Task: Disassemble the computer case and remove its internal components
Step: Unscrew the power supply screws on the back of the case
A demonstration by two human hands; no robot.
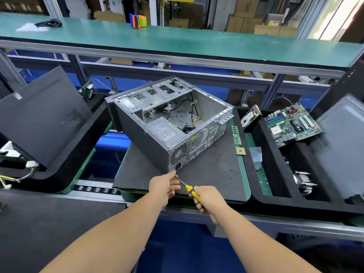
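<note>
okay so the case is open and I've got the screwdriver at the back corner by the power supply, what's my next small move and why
Probably seat the tip and back out that corner screw. The right hand grips the screwdriver, the left hand steadies its shaft at the case's rear corner, and the power supply still sits inside while the motherboard is already out.

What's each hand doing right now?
Left hand: pinching the screwdriver shaft near its tip.
Right hand: gripping the screwdriver's yellow handle.

Case bare matt metal; mat dark, perhaps foam.
</note>
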